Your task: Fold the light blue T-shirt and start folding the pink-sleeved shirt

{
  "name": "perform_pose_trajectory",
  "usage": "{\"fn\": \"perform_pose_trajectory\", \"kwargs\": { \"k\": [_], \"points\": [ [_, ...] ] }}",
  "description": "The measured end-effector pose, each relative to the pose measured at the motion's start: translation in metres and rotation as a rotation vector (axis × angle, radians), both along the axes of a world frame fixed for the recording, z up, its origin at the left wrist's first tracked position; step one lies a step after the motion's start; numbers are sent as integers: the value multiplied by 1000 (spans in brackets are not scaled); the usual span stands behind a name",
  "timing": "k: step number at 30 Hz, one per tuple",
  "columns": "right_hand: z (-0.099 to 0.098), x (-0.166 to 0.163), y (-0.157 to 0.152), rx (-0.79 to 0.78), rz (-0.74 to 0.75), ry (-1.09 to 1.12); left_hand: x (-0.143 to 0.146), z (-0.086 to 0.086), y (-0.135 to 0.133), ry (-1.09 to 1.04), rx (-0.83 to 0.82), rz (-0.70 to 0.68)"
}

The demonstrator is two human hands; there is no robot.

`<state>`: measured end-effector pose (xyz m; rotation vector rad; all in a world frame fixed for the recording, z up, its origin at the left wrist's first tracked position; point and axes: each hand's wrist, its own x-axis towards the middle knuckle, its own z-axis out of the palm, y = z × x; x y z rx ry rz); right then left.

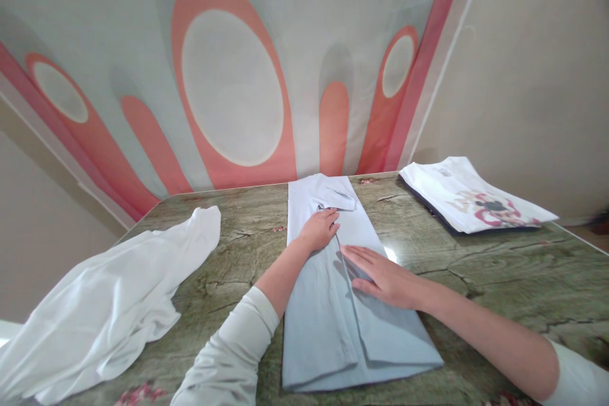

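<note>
Looks to me like I'm mid-fold on this pale blue shirt (323, 336), which lies lengthwise on the bench (254, 250) in front of me, both sides turned in toward the middle. My left fingers (326, 217) rest close together by the short sleeve (343, 202); my right fingers (361, 257) lie straight and together on the right panel (397, 339), nothing pinched that I can see. I'd guess the next move calls for smoothing those middle edges flat with light pressure.

Illegible, letter-like marks (470, 202) on the folded white shirt (442, 184) at far right.
</note>
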<state>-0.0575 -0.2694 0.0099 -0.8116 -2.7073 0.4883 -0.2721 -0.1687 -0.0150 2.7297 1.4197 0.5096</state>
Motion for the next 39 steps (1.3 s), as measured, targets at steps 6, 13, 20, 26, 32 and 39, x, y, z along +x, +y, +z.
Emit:
{"fn": "perform_pose_trajectory", "kwargs": {
  "k": [6,13,20,26,32,39],
  "points": [
    [9,-3,-4,-73,74,-10,0,-1,0,-7,10,0],
    [11,-5,-15,-116,73,-49,1,0,-1,-8,17,1],
    [26,-6,-48,-211,241,-104,1,0,-1,-1,2,2],
    [16,5,-31,-74,43,-109,2,5,-5,7,-15,-14],
    [-4,8,-25,29,4,-178,4,13,-42,74,-66,-102],
    [-7,8,-28,65,13,-172,-1,35,-122,76,-179,-147]
  ]
}}
